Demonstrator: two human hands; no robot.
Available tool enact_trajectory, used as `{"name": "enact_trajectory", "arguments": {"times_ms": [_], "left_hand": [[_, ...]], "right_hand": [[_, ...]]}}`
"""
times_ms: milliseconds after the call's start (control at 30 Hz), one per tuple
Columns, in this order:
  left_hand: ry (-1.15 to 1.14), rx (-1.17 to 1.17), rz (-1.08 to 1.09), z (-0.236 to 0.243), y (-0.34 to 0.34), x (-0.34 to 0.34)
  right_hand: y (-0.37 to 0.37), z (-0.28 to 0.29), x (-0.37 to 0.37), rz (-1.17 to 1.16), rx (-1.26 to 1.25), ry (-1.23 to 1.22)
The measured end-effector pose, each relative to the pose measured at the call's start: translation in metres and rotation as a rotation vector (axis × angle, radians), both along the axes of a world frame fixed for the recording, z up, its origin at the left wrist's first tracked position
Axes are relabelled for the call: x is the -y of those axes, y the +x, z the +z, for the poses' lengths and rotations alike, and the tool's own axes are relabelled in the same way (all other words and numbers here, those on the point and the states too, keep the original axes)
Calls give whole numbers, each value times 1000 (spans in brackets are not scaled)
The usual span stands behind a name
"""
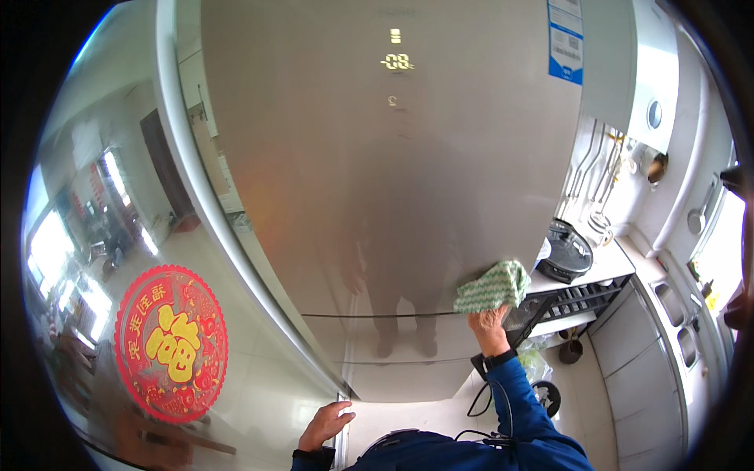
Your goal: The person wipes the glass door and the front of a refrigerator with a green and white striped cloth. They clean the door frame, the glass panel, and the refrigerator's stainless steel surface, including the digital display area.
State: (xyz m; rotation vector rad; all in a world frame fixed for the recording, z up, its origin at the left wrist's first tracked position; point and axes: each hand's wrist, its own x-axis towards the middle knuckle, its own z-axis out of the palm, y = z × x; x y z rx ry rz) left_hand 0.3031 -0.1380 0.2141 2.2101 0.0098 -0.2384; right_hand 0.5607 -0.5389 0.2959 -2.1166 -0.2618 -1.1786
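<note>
My right hand [488, 330] grips a green-and-white patterned cloth [496, 282], pressed against the right side of the beige fridge front [377, 204] just above a horizontal seam; most of its fingers are hidden by the cloth. Down at the lower middle, my left hand [326, 425] is open, fingers slightly bent, beside the bottom edge of a glossy panel [86, 196] with a long silver vertical trim [236, 259]. Whether it touches that edge, I cannot tell. A round red-and-gold decoration [206, 345] is stuck on the glossy panel.
At the right stand a white counter [609, 263] with a black appliance [567, 251], a dark rack [589, 300], hanging utensils [597, 169], a sink [671, 306] and white cabinets [628, 353]. A dark pot [570, 349] sits low on the right, near cables by my right arm.
</note>
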Motion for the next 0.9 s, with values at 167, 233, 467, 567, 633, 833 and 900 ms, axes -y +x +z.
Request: {"name": "enact_trajectory", "arguments": {"times_ms": [167,233,467,567,633,833,900], "left_hand": [[21,-77,-15,3,5,8],[-2,-54,-39,-1,5,9],[-33,10,-6,-21,7,10],[-21,-47,11,-18,6,12],[-21,-82,14,-12,6,12],[46,-93,-34,2,14,17],[57,-97,-52,3,21,21]], "right_hand": [[20,121,27,-304,525,-427],[32,182,49,-434,495,-547],[67,129,65,-427,399,-436],[57,10,37,408,8,368],[36,-37,41,-24,108,-174],[31,-6,62,-384,251,-588],[43,16,70,-432,247,-587]]}}
